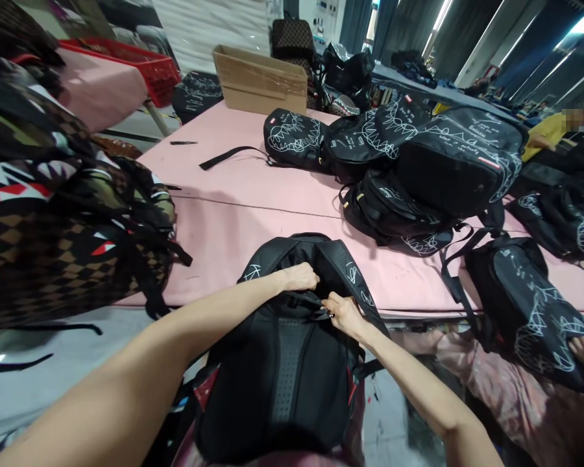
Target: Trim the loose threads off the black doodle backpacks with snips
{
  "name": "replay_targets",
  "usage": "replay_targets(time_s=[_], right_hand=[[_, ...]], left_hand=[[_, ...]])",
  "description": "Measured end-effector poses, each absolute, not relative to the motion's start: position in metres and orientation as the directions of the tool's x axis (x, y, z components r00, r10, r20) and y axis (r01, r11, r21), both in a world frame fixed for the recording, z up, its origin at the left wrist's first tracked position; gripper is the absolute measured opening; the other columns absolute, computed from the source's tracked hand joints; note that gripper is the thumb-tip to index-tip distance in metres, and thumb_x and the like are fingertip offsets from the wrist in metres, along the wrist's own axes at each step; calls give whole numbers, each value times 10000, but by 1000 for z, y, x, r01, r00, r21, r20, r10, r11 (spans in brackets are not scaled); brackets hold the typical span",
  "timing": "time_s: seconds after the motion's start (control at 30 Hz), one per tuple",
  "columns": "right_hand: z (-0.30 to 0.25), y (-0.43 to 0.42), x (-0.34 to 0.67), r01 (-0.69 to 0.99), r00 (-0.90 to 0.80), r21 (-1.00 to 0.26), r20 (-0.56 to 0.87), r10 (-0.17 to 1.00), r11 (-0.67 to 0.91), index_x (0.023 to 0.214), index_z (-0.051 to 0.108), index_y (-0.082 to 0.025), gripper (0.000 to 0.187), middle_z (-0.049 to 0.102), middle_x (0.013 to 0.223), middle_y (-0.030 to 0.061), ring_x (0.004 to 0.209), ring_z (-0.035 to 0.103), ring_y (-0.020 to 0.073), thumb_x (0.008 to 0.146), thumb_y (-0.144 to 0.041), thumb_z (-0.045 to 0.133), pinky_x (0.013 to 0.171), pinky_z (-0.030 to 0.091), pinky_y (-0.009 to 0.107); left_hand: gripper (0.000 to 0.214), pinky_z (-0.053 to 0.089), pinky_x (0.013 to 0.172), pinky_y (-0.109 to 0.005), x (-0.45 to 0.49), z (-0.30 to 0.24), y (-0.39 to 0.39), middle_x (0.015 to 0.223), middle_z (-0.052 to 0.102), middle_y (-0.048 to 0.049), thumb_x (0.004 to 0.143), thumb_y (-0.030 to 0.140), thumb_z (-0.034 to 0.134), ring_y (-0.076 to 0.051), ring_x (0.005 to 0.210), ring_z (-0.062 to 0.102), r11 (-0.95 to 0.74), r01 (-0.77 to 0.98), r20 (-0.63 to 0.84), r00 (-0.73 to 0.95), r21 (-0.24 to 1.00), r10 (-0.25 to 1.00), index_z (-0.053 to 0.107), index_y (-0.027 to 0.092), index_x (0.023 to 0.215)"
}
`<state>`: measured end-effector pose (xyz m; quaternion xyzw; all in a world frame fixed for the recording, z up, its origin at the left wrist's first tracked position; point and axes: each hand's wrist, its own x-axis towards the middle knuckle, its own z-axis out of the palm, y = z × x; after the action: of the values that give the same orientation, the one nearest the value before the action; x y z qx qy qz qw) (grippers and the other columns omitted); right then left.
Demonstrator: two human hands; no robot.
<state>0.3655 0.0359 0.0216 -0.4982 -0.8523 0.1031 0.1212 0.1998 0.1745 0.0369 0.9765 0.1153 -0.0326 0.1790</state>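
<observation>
So the work looks like it's somewhere in the middle to me, definitely not wrapped up. The black backpack (316, 389) is propped at the near edge of the pink table (224, 220), back panel toward the wearer, its top end over the edge and its lower end off the table by the person's lap. As far as building it goes, most of it seems done: the padded back is on, and both shoulder straps (353, 275) are there with their white scribbles. What's unsettled is the bit up top between those straps, where both hands are busy. The left hand (302, 277) is curled tight on the pack there, though I can't see exactly which bit of fabric it's got. The right hand (343, 314) is pinching a thin dark piece, could be a strap end or a zip edge, can't tell which. They're close together but not touching. Over toward the right end of the table there's a heap of similar scribbled backpacks (448, 168), and no clue from here whether those are finished or waiting. The checkered bags (53, 272) at the left end look like a separate batch, and nobody's hands are on them.
</observation>
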Motion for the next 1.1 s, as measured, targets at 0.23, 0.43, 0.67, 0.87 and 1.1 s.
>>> replay_targets(time_s=[0.23,0.43,0.67,0.87,1.1], right_hand=[[31,33,370,798,-517,-296,110,849,525,1013,624,-159,203,542,842,33,586,530,101,901,-171,455,546,388,222],[27,28,373,790,-511,-330,111,853,516,1079,595,-150,238,551,880,45,621,549,111,923,-186,418,576,408,227],[27,32,370,756,-549,-334,145,823,563,993,609,-131,195,532,842,40,609,540,112,899,-151,439,538,381,228],[38,37,371,769,-559,-290,127,820,569,952,604,-124,172,537,820,38,588,536,109,914,-175,444,520,374,228],[33,43,373,764,-548,-325,133,826,558,960,601,-132,153,544,840,36,620,555,106,902,-155,461,548,396,216]], left_hand=[[118,371,550,-259,192,36,164,789,610,-74,784,135,501,-129,578,552,-861,446,-128,895,246,427,601,137,722],[286,366,541,-248,174,36,151,851,601,-69,903,250,331,-163,671,595,-662,719,-107,690,209,716,590,146,841],[171,354,569,-220,176,43,148,859,631,-2,842,201,490,-120,702,589,-816,513,-167,858,267,486,655,235,868],[192,304,535,-262,206,29,179,731,620,-35,746,74,572,-101,541,486,-950,206,-233,961,236,150,600,163,578],[160,307,551,-268,198,20,185,890,620,-60,852,117,468,-123,622,513,-966,128,-215,973,223,79,613,169,812]])
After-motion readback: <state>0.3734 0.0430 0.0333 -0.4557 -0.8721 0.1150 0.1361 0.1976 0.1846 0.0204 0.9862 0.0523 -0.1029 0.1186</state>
